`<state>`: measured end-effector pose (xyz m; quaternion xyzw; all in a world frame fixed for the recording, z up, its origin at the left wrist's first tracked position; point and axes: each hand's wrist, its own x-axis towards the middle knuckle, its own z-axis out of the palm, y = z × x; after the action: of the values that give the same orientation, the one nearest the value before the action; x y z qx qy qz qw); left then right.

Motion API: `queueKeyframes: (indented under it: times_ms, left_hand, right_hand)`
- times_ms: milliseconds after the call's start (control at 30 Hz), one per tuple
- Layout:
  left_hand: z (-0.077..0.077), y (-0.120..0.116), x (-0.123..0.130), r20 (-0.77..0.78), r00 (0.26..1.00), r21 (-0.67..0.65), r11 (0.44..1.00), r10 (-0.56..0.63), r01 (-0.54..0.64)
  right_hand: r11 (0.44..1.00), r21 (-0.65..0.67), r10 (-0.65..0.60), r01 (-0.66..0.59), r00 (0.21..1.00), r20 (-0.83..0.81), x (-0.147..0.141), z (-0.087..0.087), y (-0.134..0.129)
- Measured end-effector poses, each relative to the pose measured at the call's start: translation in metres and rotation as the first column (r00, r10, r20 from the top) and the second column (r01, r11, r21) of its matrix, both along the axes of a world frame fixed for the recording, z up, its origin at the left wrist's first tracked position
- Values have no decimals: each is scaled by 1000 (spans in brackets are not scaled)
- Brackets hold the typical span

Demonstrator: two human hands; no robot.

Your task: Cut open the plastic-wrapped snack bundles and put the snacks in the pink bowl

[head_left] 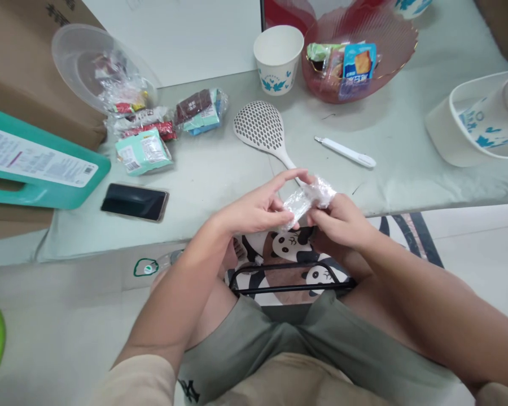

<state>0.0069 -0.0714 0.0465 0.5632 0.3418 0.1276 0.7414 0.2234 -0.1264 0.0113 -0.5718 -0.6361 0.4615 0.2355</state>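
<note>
Both hands meet over the front edge of the table, around a piece of crinkled clear plastic wrap [298,204]. My left hand [265,203] pinches its left end between thumb and fingers. On the other side, my right hand [336,217] grips the bunched part with curled fingers. Whether anything lies inside the plastic cannot be made out. Just beyond the hands lies a beige slotted skimmer [260,127], its handle end hidden behind my fingers. A white utility knife [345,151] rests to the right of the skimmer.
Wrapped snacks [144,149] spill from a tipped clear tub [74,62] at left, near a phone [134,202] and a teal container [34,163]. A paper cup [278,59], a red glass bowl [389,53] and a white bin [440,124] stand farther back and right.
</note>
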Motion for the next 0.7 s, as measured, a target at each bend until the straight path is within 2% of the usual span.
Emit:
queueKeyframes:
  times_ms: [100,167,233,333,433,500,600,700]
  left_hand:
    - [0,-1,4,79,995,33,997,62,-65]
    - [-3,-1,8,138,988,74,994,71,-82]
    - [-6,0,11,133,991,142,989,33,-52]
    - [-9,1,14,-30,998,321,945,-62,68]
    - [-10,2,13,-200,976,462,870,-90,174]
    - [-10,2,11,-204,975,476,862,-87,177]
    - [-12,4,8,-143,987,458,878,-78,136]
    - [-11,8,7,-88,994,451,888,-59,93]
  right_hand:
    - [999,48,-5,-1,993,121,-1,1,4]
    - [998,-16,64,-63,997,33,-4,4,3]
    - [978,-149,121,-147,979,-167,-7,7,0]
    - [938,-266,90,-222,898,-430,-11,12,-3]
    - [929,-290,59,-231,865,-499,-8,13,-1]
    - [911,-294,107,-290,853,-511,-5,13,1]
    - [888,-286,150,-360,814,-561,-1,13,4]
    - [909,-269,103,-319,795,-598,2,12,4]
